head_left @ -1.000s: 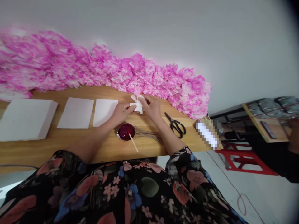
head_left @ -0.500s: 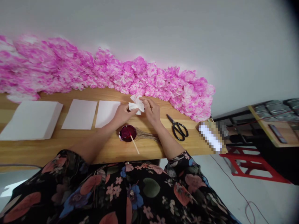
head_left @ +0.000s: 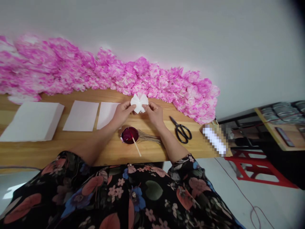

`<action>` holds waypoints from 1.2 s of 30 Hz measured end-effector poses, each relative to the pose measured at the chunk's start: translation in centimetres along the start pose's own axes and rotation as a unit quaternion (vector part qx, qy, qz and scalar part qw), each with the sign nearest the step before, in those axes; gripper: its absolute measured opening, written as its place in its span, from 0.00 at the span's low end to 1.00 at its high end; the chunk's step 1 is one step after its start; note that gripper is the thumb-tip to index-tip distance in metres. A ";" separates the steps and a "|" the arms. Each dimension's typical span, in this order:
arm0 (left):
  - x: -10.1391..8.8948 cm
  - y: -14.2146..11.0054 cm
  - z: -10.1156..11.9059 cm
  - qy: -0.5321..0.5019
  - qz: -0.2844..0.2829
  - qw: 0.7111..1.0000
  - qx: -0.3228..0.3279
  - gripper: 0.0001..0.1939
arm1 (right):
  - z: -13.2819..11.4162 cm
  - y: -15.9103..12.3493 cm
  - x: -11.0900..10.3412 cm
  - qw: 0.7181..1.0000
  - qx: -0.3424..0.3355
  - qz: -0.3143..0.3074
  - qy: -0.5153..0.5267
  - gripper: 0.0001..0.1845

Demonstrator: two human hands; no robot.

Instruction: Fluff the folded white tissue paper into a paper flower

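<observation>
while, in the head view, the left hand (head_left: 122,114) and the right hand (head_left: 154,115) pinched a white petalled piece (head_left: 139,101) from either side, thumbs on it and fingers curled, it sat over the table (head_left: 152,155), just short of the pink flowers (head_left: 143,76) banked along the far edge. wood showed between the right forearm (head_left: 172,146) and the scissors (head_left: 183,133), and in a strip along the near edge. a dark bowl (head_left: 123,139) with a stick (head_left: 137,147) stood between the forearms, beside thin strands (head_left: 149,137). white sheets (head_left: 81,116) and a thick stack (head_left: 30,121) lay leftward; behind rose a grey wall (head_left: 166,35), with a red stool (head_left: 259,180) past the right end.
</observation>
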State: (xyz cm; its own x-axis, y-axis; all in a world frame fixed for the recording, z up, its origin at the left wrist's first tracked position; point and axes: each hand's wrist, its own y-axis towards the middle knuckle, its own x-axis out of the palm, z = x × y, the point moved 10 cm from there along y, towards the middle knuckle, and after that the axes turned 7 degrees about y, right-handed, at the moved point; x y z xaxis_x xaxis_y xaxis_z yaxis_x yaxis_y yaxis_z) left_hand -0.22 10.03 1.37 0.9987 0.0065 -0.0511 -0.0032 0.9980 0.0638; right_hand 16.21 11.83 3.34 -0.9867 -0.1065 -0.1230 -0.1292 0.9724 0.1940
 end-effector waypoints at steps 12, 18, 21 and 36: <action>0.1 -0.3 -0.3 0.102 0.006 0.995 -0.022 0.21 | -0.7 -0.4 0.5 1.000 -0.002 -0.014 -0.011 0.27; -0.7 -0.3 0.1 0.035 0.034 0.999 -0.009 0.18 | -1.7 -0.6 0.5 0.998 -0.026 -0.032 -0.037 0.35; -0.8 -0.3 0.2 0.039 0.041 0.998 -0.009 0.18 | -1.7 -0.8 0.9 0.997 -0.026 -0.043 -0.054 0.34; -0.9 -0.1 0.4 0.082 0.044 0.996 -0.009 0.12 | -1.3 -0.9 0.9 0.985 -0.088 -0.016 -0.150 0.14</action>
State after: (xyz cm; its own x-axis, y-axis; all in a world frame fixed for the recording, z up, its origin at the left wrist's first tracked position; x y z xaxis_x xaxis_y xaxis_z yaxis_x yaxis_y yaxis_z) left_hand -1.10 9.86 1.85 0.9725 0.1023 -0.2090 -0.0922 0.9941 0.0572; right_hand 15.33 10.56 4.36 -0.9116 -0.0439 -0.4088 -0.1998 0.9163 0.3472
